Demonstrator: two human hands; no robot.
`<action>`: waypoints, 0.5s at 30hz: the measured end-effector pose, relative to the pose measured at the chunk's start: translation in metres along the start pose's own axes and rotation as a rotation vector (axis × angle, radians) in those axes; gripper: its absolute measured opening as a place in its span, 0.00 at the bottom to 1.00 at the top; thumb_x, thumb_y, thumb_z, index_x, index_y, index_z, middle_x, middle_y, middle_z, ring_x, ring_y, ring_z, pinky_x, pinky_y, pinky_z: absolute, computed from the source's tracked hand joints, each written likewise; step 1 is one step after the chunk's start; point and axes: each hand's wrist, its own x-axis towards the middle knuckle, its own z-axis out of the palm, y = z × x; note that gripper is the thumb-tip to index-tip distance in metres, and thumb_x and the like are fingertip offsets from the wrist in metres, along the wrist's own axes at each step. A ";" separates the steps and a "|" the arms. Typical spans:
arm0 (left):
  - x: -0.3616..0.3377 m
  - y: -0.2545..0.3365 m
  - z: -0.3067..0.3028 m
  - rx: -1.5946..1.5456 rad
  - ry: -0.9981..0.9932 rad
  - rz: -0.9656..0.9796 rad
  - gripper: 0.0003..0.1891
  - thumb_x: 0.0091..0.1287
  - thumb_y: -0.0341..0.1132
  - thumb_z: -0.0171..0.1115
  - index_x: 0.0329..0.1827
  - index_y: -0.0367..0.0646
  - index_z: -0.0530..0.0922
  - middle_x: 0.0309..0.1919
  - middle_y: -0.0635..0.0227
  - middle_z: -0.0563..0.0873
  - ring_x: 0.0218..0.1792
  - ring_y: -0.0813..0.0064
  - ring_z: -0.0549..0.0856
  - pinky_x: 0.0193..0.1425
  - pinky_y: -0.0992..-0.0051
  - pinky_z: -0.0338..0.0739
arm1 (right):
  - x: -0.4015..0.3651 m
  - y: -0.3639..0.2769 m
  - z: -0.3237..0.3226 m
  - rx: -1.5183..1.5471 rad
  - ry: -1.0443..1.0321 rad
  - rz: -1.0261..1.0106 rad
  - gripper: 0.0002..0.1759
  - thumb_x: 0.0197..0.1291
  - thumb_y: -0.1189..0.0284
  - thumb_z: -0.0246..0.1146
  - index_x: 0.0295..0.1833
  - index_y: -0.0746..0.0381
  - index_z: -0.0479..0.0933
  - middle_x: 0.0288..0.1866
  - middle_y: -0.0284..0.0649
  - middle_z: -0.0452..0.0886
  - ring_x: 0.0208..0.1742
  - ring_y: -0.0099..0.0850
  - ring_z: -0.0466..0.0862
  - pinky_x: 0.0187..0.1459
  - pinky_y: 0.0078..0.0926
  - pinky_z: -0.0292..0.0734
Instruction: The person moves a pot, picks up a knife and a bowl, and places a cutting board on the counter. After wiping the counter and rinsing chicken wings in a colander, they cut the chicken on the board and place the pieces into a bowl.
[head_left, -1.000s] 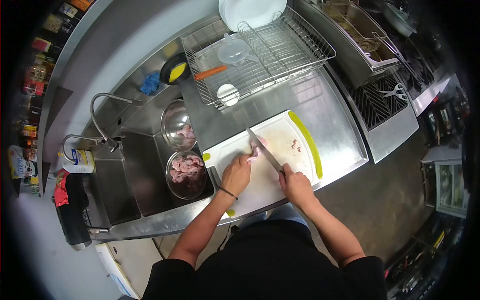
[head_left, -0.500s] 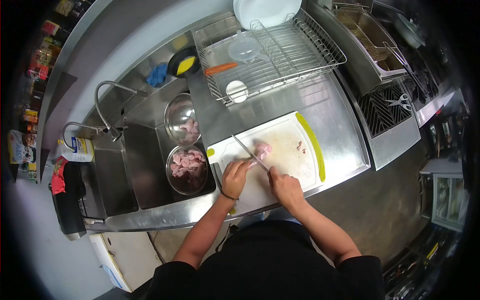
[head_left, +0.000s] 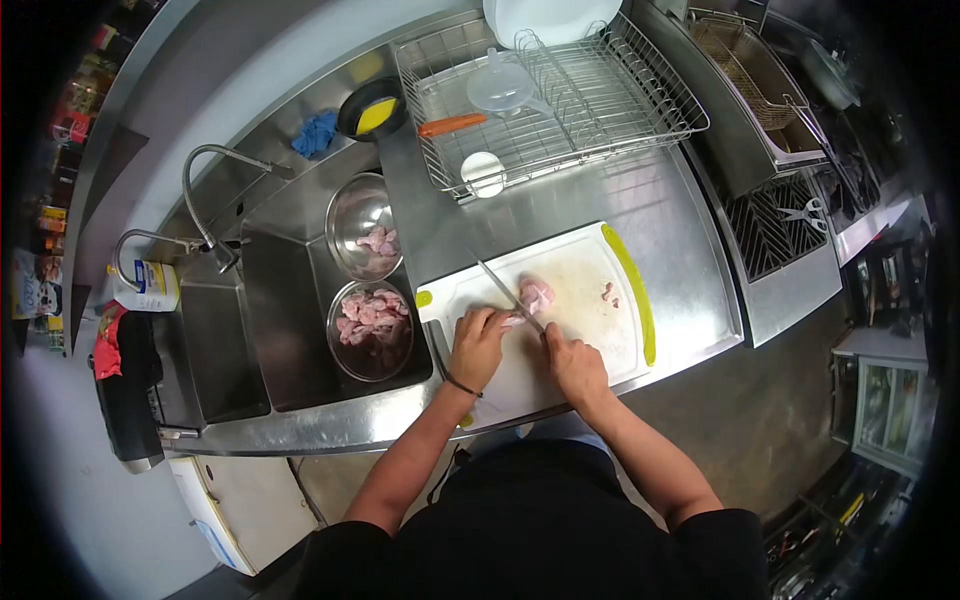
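Note:
On the white cutting board [head_left: 590, 330] with lime-green ends lies a raw chicken drumstick [head_left: 537, 292], pale pink and plump at its far end. My left hand [head_left: 478, 345] pinches its thin end, fingers closed and partly covering it. My right hand [head_left: 577, 370] is wrapped around the handle of a long kitchen knife [head_left: 501, 284]. The blade crosses over the drumstick close to my left fingertips, its tip pointing to the far left. Small meat scraps [head_left: 609, 293] rest toward the board's right side.
Left of the board, a metal bowl [head_left: 335, 350] of raw chicken pieces and a second bowl [head_left: 345, 215] with fewer pieces sit at the sink [head_left: 285, 330]. Behind stands a wire dish rack [head_left: 600, 145] with a funnel [head_left: 498, 88]. Scissors [head_left: 803, 214] lie right.
The whole view has shifted slightly. Both hands keep their grips, and the knife and drumstick have turned a little against the board.

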 end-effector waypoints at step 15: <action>0.015 -0.002 0.003 -0.044 -0.042 0.004 0.11 0.53 0.22 0.62 0.40 0.38 0.77 0.42 0.59 0.78 0.42 0.55 0.77 0.47 0.61 0.73 | 0.022 -0.011 -0.001 0.053 -0.037 0.073 0.06 0.63 0.73 0.49 0.43 0.63 0.65 0.24 0.56 0.80 0.27 0.53 0.83 0.30 0.47 0.79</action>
